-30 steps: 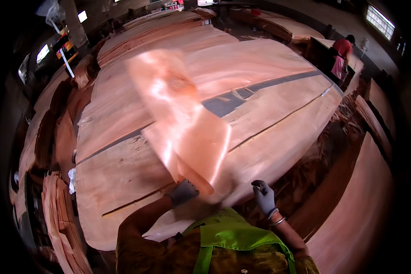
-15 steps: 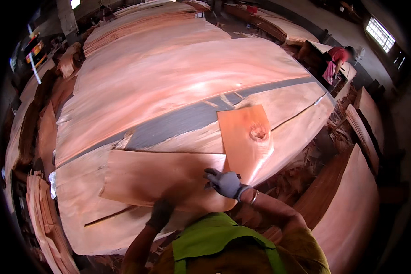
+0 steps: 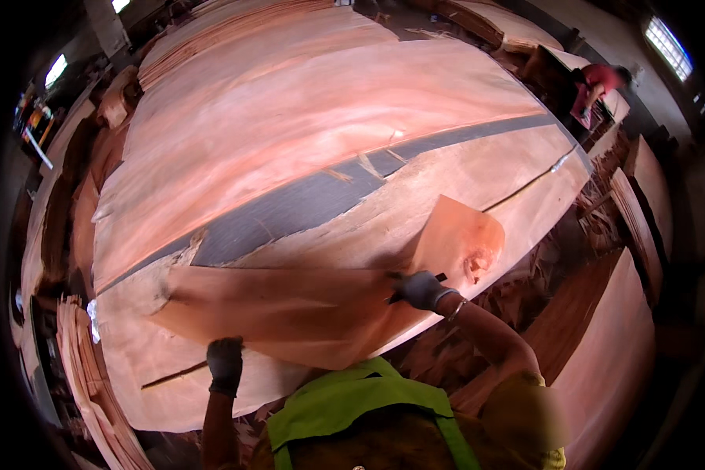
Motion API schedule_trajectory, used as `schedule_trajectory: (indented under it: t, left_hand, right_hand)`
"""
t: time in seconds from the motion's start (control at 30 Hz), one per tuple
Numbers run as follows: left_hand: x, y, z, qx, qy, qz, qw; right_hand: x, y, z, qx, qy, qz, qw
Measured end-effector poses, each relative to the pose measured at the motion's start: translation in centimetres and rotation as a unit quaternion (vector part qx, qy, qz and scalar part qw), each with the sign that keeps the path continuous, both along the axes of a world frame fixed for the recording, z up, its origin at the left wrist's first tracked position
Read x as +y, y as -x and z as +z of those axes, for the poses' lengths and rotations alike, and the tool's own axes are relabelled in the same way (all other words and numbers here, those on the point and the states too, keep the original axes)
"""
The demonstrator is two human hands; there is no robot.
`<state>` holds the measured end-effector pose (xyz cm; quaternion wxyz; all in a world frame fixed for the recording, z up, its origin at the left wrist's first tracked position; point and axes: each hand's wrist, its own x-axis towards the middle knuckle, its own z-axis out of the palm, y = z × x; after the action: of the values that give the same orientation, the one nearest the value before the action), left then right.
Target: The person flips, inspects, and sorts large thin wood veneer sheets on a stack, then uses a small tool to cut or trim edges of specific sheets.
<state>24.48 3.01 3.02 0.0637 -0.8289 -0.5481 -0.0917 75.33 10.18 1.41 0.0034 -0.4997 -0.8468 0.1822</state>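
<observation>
A rectangular, reddish-brown veneer sheet (image 3: 290, 301) lies bowed over the near part of a large pale veneer sheet (image 3: 290, 251). My left hand (image 3: 225, 364), in a dark grey glove, is closed on its near edge toward the left. At the sheet's right end is my right hand (image 3: 421, 291), gloved in grey, its fingers curled. A small dark stub (image 3: 441, 277) sticks out of that hand, seemingly part of a slim tool whose kind is hidden. Just beyond and to the right, a smaller orange veneer piece (image 3: 454, 235) with a knot hole lies partly under the held sheet.
A wide stack of veneer (image 3: 305, 117) fills the far side beyond a grey strip (image 3: 290, 211). More veneer stacks (image 3: 603, 345) stand at the right, with scraps (image 3: 525, 286) on the floor. Split veneer (image 3: 90, 376) leans at left. A person in red (image 3: 599, 82) bends over at far right.
My left hand has moved left along the near edge, and my right hand right and slightly up. The held sheet has shifted left and bowed. The knotted piece has slid right and turned.
</observation>
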Motion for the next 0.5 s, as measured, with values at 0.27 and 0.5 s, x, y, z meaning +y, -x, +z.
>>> schedule_trajectory:
  t: [0.27,0.5]
  left_hand:
    - [0.5,-0.8,14.1,-0.006,-0.074,0.048,0.996]
    - [-0.3,-2.7,27.2,-0.129,-0.005,0.029,0.991]
  right_hand:
    - [2.4,-4.9,9.2,0.06,-0.132,-0.137,0.98]
    - [2.2,-7.0,18.6,0.109,-0.233,-0.19,0.948]
